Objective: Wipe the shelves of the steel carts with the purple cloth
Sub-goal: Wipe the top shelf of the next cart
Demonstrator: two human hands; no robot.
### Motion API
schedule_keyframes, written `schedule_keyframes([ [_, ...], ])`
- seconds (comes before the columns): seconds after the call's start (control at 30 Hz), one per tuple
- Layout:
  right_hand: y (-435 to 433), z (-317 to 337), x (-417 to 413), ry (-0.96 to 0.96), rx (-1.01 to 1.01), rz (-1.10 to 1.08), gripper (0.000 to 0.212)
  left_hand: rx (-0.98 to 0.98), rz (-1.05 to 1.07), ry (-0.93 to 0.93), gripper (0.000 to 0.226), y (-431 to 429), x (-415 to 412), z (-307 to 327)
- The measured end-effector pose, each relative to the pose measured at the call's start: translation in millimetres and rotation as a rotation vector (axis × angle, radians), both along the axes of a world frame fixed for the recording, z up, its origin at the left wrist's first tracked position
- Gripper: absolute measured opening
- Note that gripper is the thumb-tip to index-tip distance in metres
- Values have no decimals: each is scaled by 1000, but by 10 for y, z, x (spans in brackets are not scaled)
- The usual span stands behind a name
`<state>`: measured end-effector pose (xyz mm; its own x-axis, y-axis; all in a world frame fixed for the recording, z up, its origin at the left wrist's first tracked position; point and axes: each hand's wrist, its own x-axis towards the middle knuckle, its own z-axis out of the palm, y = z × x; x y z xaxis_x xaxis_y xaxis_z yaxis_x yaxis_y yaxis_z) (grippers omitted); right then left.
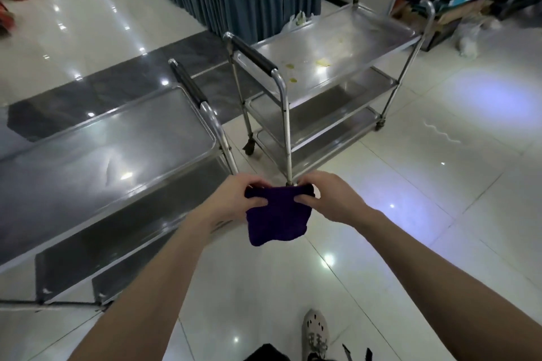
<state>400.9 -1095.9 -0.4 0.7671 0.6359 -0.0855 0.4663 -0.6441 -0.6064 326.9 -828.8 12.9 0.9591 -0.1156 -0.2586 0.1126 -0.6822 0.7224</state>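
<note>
- Cloth position: the purple cloth [277, 214] is held up in mid-air in front of the body, over the tiled floor [440, 184]. No cart is touched by it.
- Grip, left hand [234, 199]: the cloth's upper left edge is pinched, w/ the thumb on the near face and the fingers curled behind. Nothing else is held.
- Grip, right hand [328, 196]: the upper right edge is pinched the same way. The rest of the cloth hangs loose below both hands. It is poss. folded double, but that can't be told for sure in this view.
- Carts: two steel carts are seen, each w/ three shelves and black-sleeved handles. The near cart [102, 170] is at left and the far cart [322, 91] is straight ahead.
- Far top shelf [352, 35]: yellowish scraps [322, 62] and a few smears are seen on it, so it is judged not yet wiped.
- Near top shelf [96, 143]: no scraps are seen, only glare and reflections. It can't be said whether it is already wiped or just bare.
- Lower shelves [319, 117]: these are dark and partly hidden on both carts, so their state is not readable.
- Progress (a judgement): no wiping is under way, and the cloth looks to be getting readied or refolded btwn the hands. At min. the far top shelf is left to do, and prob. the shelves under it too. No more than the near cart can be counted as done.
</note>
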Motion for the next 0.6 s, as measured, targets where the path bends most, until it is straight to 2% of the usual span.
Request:
schedule_keyframes([
  [0.13,-148,195,683,-85,54,-15,8,-150,182,-79,28,-63,632,128],
  [0.27,-167,248,1469,-53,26,-27,15,-283,267,-156,24,-103,1342,206],
  [0.4,-36,153,2321,-132,207,-150,16,-244,279,-255,19,-106,2187,93],
  [0.47,35,56,2731,-171,236,-182,19,-224,267,-291,21,-92,2614,-8],
  [0.6,55,-135,3386,-119,246,-264,21,-163,207,-208,24,-92,3345,-168],
])
